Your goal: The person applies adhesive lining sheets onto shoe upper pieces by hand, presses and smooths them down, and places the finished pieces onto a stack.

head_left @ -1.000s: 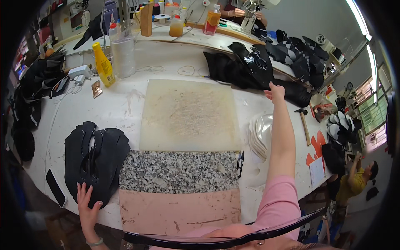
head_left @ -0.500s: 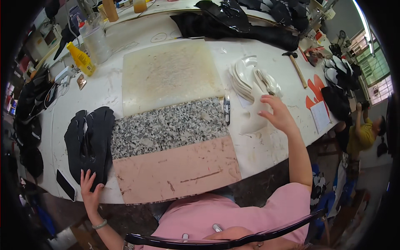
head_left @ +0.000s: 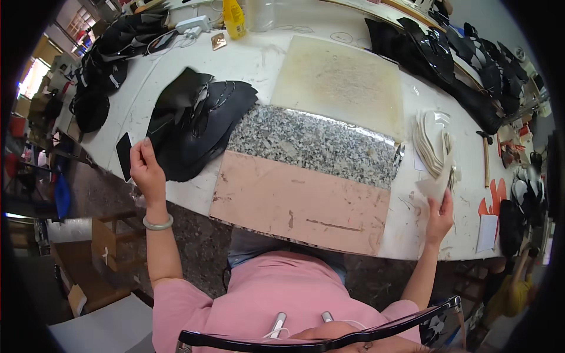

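Observation:
My left hand point(head_left: 147, 173) is closed, thumb and fingers pinching the near edge of a black leather-like piece point(head_left: 166, 109), whose far end is raised and a little blurred. Under and beside it lies a pile of black cut pieces point(head_left: 203, 150) at the table's left. At the right, my right hand point(head_left: 440, 220) is closed on a thin cream-white piece point(head_left: 436, 186), tilted up from the table. Its far end reaches a stack of curved cream-white pieces point(head_left: 428, 150), so I cannot tell whether it is fully apart from them.
Between my hands lie a pink board point(head_left: 300, 197), a speckled stone slab point(head_left: 312, 141) and a yellowish mat point(head_left: 338, 76). A phone point(head_left: 124, 156) lies by my left hand. Small snips point(head_left: 398, 157), a hammer point(head_left: 486, 159) and orange pieces point(head_left: 495, 197) are on the right.
The view has swung left. My left hand, earlier flat on the black pieces, now lifts one by its edge. My right hand, earlier open over the cream-white pieces, has closed on one and drawn it nearer.

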